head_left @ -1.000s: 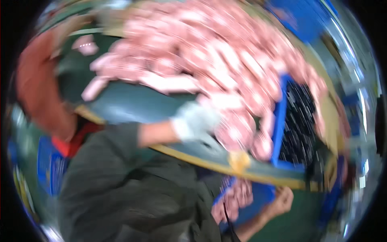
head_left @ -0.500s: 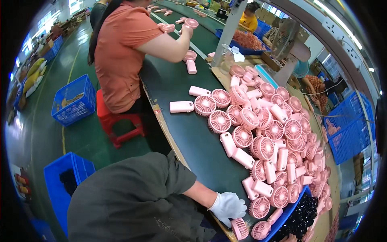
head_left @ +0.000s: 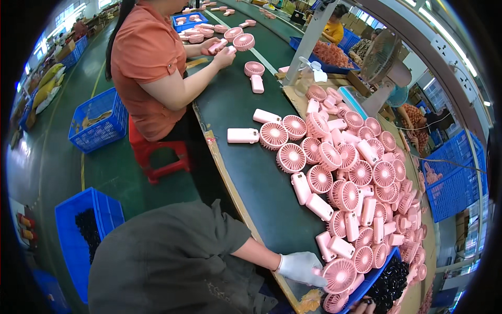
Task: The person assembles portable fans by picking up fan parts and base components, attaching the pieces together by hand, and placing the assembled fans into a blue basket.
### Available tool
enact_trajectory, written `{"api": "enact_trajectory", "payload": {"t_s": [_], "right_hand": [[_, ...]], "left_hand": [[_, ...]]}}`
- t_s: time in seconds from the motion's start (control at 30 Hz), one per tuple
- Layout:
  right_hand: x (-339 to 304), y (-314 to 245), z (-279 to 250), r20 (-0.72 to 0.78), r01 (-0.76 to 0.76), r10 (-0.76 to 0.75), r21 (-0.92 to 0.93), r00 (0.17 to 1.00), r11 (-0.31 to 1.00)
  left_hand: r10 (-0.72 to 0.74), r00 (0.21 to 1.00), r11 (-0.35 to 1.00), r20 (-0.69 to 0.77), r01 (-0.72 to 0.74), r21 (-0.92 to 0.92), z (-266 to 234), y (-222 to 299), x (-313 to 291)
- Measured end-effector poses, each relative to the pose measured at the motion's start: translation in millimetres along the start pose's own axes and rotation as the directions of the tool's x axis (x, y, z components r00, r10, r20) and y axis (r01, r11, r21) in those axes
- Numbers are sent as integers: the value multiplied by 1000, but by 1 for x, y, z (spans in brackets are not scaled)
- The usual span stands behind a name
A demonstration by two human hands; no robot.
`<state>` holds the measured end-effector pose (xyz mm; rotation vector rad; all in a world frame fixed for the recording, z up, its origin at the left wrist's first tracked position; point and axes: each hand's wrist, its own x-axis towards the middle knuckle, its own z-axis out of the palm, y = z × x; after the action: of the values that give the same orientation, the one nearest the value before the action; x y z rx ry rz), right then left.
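In the head view, my left hand [head_left: 302,268], in a white glove, is closed on a pink handheld fan [head_left: 339,276] at the near edge of the green belt. The fan's round grille faces up. Of my right hand [head_left: 363,306] only bare fingertips show at the bottom edge, closed round a small black part, beside a blue bin [head_left: 372,277] of small glossy black parts [head_left: 391,282]. Another pink fan [head_left: 335,302] lies just below the held one. A big heap of pink handheld fans [head_left: 361,172] spreads beyond my hands, over the belt's right side.
Across the belt [head_left: 251,183], a co-worker in an orange top [head_left: 149,68] holds pink fans. A red stool [head_left: 162,157] and blue crates [head_left: 99,123] stand on the floor at left. A metal post [head_left: 308,44], spray bottle [head_left: 306,78] and desk fan [head_left: 384,68] are at the far right.
My left hand has lifted the pink fan from the belt edge and brought it up and right. My right fingertips have moved slightly left. The co-worker has drawn the fans nearer.
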<state>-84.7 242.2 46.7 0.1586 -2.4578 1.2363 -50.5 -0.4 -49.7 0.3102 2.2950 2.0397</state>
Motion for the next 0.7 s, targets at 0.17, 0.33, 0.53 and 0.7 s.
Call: {"api": "enact_trajectory", "payload": {"t_s": [0.17,0.33,0.53,0.7], "right_hand": [[-37,-37,49,188,-39,0,205,982,978],[-49,-60,69,37,648,-651,-159,758,745],[-55,-73,87,0,818,-887,-386,462,426],[-67,-60,97,-20,837,-898,-354,440,417]], "left_hand": [[-120,988,897,100,151,-415,4,27,-17],[-334,877,705,346,476,-526,-15,63,-23],[-161,972,892,170,217,-396,10,18,-13],[-18,992,979,122,43,-202,3,23,-8]]}}
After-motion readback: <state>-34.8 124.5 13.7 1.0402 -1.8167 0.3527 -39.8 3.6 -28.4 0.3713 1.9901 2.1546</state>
